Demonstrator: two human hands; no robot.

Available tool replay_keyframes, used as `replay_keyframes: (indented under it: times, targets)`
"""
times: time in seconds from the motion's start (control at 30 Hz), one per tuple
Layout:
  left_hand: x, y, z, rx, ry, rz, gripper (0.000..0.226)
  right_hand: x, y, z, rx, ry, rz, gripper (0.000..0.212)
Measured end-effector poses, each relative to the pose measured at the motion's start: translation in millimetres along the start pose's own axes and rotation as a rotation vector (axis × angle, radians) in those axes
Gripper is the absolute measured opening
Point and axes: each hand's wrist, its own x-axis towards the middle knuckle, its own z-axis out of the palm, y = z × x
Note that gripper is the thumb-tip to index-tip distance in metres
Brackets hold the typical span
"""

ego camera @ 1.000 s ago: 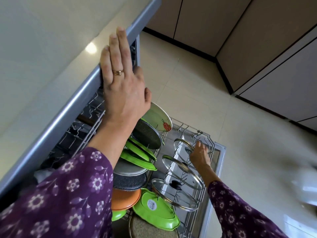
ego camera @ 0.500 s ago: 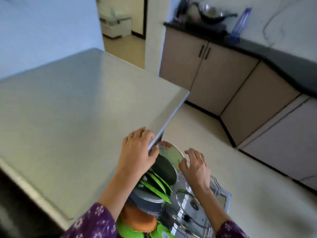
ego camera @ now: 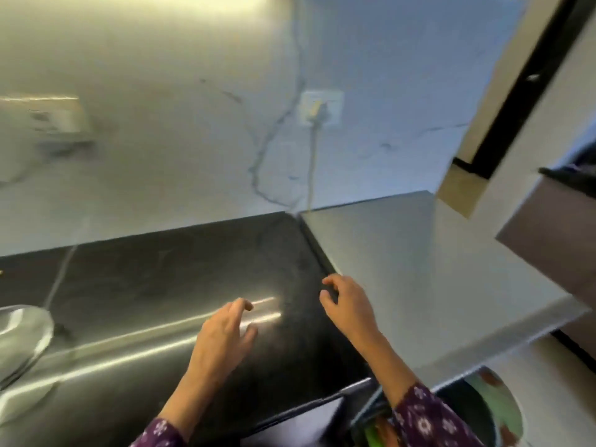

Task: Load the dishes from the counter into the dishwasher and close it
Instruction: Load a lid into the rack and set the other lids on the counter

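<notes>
My left grip (ego camera: 225,337) & right grip (ego camera: 350,309) hang over the dark worktop (ego camera: 145,285), fingers loosely curled, both empty, right one nr the dishwasher (ego camera: 419,269) top.

Glossy black counter (ego camera: 161,285); blurred silvery round dish (ego camera: 19,337) on left end; grey dishwasher top (ego camera: 435,269) adjoins right.

Motion blur smears my whole view, worst at the left edge, where a shiny round shape (ego camera: 19,337) is unreadable. A warm glow washes the top of the wall (ego camera: 180,14); white glare streaks cross the dark table (ego camera: 154,272) at centre. Straight lines bow at the right edge.
</notes>
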Motion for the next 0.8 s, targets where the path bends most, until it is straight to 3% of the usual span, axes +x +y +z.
replay_keyframes:
  times: [0.1, 0.33, 0.53, 0.6, 0.7, 0.8]
  targets:
    - [-30, -59, -51, 0.005, 0.043, -0.166, 0.025, 10, -84, 48, 0.070, -0.235, -0.075, 0.024]
    - [-104, -151, -122, 0.019, 0.222, -0.488, 0.029, 6, -224, 157, 0.247, -0.654, -0.038, 0.030]
    - [-156, -199, -152, 0.028, 0.324, -0.622, 0.029, -16, -314, 238, 0.459, -1.005, 0.217, 0.029]
    - [-164, -204, -159, 0.034, 0.343, -0.666, 0.027, -24, -334, 262, 0.538, -1.086, 0.352, 0.045]
    - [-171, -208, -167, 0.043, 0.365, -0.702, 0.025, -36, -352, 298, 0.728, -1.126, 0.592, 0.068]
    - [-173, -211, -172, 0.068, 0.387, -0.714, 0.027, -46, -363, 325, 0.821, -1.113, 0.713, 0.070]
